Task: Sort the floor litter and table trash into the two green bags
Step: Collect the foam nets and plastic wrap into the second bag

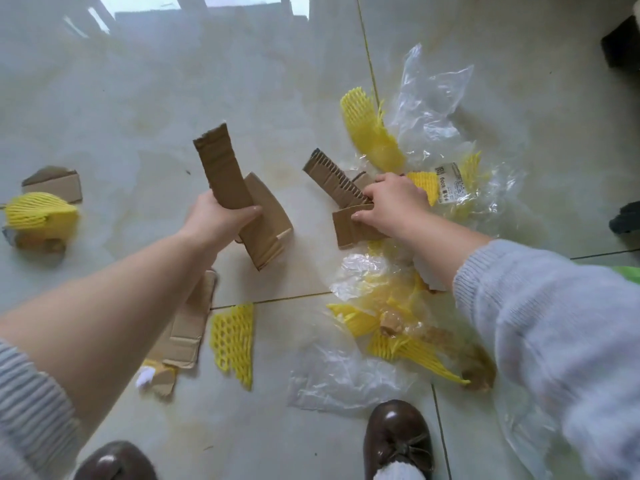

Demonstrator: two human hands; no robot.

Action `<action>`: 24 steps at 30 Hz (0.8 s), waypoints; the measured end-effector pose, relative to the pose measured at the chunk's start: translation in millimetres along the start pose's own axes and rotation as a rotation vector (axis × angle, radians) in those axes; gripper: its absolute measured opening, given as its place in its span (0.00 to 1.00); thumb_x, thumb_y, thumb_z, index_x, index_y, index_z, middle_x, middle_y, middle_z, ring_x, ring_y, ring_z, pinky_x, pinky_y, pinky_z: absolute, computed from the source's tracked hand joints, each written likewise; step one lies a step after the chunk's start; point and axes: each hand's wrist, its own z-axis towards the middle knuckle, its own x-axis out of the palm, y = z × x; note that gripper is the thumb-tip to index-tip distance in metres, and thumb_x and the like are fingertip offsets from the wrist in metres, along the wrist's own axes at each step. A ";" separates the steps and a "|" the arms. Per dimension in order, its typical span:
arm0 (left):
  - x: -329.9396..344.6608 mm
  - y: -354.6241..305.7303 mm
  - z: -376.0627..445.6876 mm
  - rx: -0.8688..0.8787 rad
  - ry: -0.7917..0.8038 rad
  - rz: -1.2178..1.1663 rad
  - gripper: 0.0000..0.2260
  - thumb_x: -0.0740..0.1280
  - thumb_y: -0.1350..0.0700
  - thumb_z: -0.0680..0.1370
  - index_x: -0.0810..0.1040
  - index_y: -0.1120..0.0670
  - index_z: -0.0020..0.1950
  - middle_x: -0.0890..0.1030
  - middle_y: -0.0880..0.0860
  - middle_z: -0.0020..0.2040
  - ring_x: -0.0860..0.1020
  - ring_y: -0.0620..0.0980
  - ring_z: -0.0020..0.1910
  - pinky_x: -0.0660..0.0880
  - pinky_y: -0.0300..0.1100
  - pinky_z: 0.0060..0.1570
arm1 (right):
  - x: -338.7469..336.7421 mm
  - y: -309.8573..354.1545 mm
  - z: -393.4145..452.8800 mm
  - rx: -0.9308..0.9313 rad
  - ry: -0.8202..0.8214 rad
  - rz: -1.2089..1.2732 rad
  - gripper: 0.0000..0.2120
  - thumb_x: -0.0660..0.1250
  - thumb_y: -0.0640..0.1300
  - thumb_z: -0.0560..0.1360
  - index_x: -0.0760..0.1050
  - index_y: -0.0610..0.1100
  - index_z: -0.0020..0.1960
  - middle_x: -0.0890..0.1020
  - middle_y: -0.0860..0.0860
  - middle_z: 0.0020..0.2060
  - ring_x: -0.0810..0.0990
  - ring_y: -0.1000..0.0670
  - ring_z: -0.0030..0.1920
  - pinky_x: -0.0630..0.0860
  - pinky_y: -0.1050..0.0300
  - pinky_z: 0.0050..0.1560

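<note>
My left hand (221, 216) grips two brown cardboard strips (225, 171) held up above the tiled floor. My right hand (391, 202) is closed on other torn cardboard pieces (332, 181) lying at floor level. Yellow foam fruit nets (370, 133) and clear plastic bags (429, 109) are scattered to the right and in front. Another foam net (233, 337) lies near my feet, and one more net (41, 214) lies at the left on cardboard. A flat cardboard piece (188, 327) sits under my left forearm. A sliver of green (628, 273) shows at the right edge.
Pale glossy floor tiles (138, 98) stretch to the upper left. My brown shoes (398, 438) stand at the bottom. A cardboard scrap (53, 183) lies far left. Dark objects (621, 46) sit at the right edge. A clear bag (346, 375) lies by my right shoe.
</note>
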 end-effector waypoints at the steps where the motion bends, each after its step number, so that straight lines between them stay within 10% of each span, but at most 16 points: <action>1: -6.7 3.1 -1.4 0.000 -0.012 0.010 0.07 0.71 0.58 0.73 0.75 0.48 0.44 0.79 0.50 0.43 0.76 0.47 0.38 0.74 0.41 0.41 | 0.8 0.9 -1.4 0.006 -0.028 -0.047 0.24 0.66 0.62 0.71 0.73 0.54 0.64 0.71 0.47 0.65 0.67 0.42 0.66 0.64 0.48 0.64; 7: -41.9 11.4 -19.5 -0.004 -0.096 -0.058 0.08 0.71 0.57 0.73 0.74 0.50 0.49 0.77 0.45 0.40 0.74 0.43 0.35 0.73 0.31 0.26 | -6.2 11.3 -14.7 -0.030 -0.142 -0.019 0.18 0.67 0.59 0.72 0.77 0.49 0.56 0.75 0.44 0.55 0.73 0.41 0.58 0.66 0.45 0.60; 15: -91.8 33.1 -64.0 -0.085 -0.189 -0.231 0.06 0.71 0.56 0.73 0.76 0.49 0.44 0.80 0.50 0.49 0.79 0.48 0.47 0.75 0.40 0.48 | -25.5 48.9 -61.9 -0.205 -0.377 0.547 0.14 0.71 0.49 0.72 0.75 0.42 0.53 0.78 0.45 0.49 0.76 0.45 0.50 0.69 0.57 0.46; 21: -122.8 82.3 -99.8 -0.221 -0.162 -0.230 0.09 0.71 0.56 0.73 0.75 0.52 0.51 0.79 0.49 0.40 0.78 0.42 0.28 0.74 0.32 0.30 | -8.9 109.3 -107.3 -0.125 -0.184 1.055 0.26 0.72 0.41 0.71 0.66 0.47 0.65 0.77 0.48 0.44 0.82 0.53 0.39 0.80 0.59 0.35; 24: -118.1 108.3 -113.3 -0.344 -0.060 -0.186 0.06 0.73 0.55 0.72 0.76 0.50 0.43 0.80 0.48 0.42 0.77 0.45 0.39 0.72 0.36 0.37 | 4.1 130.2 -119.7 -0.128 -0.004 1.155 0.13 0.70 0.37 0.72 0.74 0.42 0.57 0.82 0.40 0.47 0.84 0.43 0.33 0.80 0.51 0.32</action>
